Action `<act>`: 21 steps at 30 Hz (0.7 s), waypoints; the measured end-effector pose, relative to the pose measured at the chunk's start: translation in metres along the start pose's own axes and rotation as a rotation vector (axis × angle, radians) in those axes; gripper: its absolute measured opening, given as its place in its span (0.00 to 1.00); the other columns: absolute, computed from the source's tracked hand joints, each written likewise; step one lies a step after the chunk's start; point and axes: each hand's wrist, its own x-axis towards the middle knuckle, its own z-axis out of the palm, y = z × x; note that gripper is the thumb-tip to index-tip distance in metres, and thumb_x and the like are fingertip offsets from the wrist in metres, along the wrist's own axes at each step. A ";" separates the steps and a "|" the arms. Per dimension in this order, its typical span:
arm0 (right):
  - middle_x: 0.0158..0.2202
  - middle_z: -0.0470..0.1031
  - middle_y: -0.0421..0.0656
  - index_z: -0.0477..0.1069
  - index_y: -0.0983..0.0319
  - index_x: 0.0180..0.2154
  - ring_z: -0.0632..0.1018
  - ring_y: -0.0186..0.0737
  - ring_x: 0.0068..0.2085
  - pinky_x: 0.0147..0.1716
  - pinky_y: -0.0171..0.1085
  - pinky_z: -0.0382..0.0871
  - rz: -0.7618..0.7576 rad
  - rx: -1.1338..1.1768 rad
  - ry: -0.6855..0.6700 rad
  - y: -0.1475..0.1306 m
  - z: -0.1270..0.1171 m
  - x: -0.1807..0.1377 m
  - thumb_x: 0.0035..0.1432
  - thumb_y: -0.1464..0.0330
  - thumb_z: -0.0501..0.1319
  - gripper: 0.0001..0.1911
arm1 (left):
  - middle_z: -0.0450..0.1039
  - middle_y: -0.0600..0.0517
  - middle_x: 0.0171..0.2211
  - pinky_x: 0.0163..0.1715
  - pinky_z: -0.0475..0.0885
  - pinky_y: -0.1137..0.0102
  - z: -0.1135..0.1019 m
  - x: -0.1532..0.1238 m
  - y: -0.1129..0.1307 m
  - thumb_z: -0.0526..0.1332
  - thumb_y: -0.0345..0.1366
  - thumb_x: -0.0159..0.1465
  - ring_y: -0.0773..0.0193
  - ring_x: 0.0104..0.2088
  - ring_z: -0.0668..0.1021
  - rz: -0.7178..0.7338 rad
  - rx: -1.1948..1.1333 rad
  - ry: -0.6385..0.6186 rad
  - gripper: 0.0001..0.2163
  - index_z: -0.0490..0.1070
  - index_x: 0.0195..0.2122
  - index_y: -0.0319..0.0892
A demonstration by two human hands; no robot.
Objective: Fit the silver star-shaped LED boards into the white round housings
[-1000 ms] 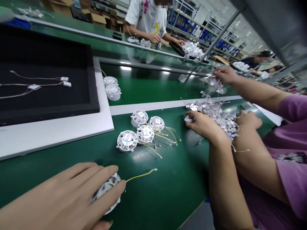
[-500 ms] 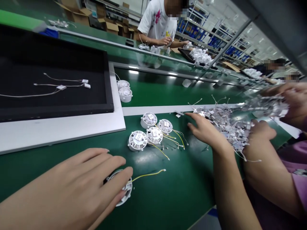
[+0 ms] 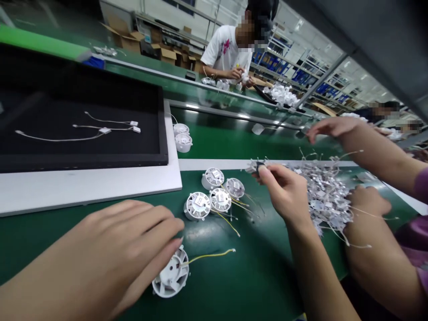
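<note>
My left hand [image 3: 133,249], back up and fingers loosely stretched, is over a white round fan-like housing [image 3: 174,276]. It covers the housing's upper left; whether the fingertips touch it I cannot tell. A yellow wire [image 3: 210,255] runs right from the housing. My right hand [image 3: 287,189] is raised over the bench, thumb and fingers pinching a small grey-and-black part [image 3: 257,166] whose kind is unclear. Just left of that hand stand several more white housings [image 3: 198,206] with labelled square pieces on top and yellow and white wires.
A heap of small wired parts [image 3: 327,196] lies at right, beside a co-worker's arms [image 3: 368,138] with purple sleeves. A black tray [image 3: 143,158] at left holds wired pieces. Two housings [image 3: 183,142] stand beyond the white strip. Another person [image 3: 224,53] works across the bench.
My right hand has risen from the bench with a small part pinched in it. My left fingers have shifted, uncovering more of the housing. The co-worker's far arm has moved away from the heap.
</note>
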 end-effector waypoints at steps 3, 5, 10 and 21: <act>0.29 0.81 0.42 0.78 0.58 0.32 0.80 0.41 0.31 0.32 0.37 0.75 -0.058 0.278 -0.090 -0.048 -0.005 -0.014 0.68 0.62 0.62 0.12 | 0.79 0.52 0.50 0.38 0.79 0.62 -0.008 0.006 0.006 0.47 0.42 0.77 0.56 0.45 0.83 -0.053 -0.052 0.012 0.13 0.63 0.59 0.51; 0.29 0.81 0.40 0.79 0.58 0.34 0.79 0.38 0.29 0.29 0.34 0.72 -0.107 0.406 -0.247 -0.078 -0.006 -0.020 0.67 0.65 0.64 0.08 | 0.74 0.50 0.58 0.38 0.80 0.65 -0.012 0.007 0.012 0.50 0.46 0.77 0.57 0.49 0.82 -0.102 -0.130 0.042 0.19 0.53 0.67 0.51; 0.26 0.78 0.38 0.77 0.60 0.33 0.74 0.32 0.25 0.25 0.31 0.66 -0.218 0.455 -0.468 -0.118 0.002 -0.021 0.66 0.66 0.65 0.08 | 0.80 0.57 0.46 0.37 0.79 0.73 -0.020 0.010 0.016 0.57 0.39 0.73 0.63 0.43 0.83 -0.245 -0.547 0.062 0.10 0.70 0.55 0.53; 0.43 0.81 0.43 0.76 0.60 0.50 0.79 0.35 0.40 0.38 0.32 0.73 -0.037 0.773 -0.696 -0.118 0.013 -0.015 0.70 0.64 0.61 0.11 | 0.79 0.52 0.31 0.27 0.79 0.79 -0.035 0.023 -0.002 0.74 0.42 0.59 0.66 0.33 0.81 -0.654 -1.489 -0.013 0.13 0.76 0.34 0.38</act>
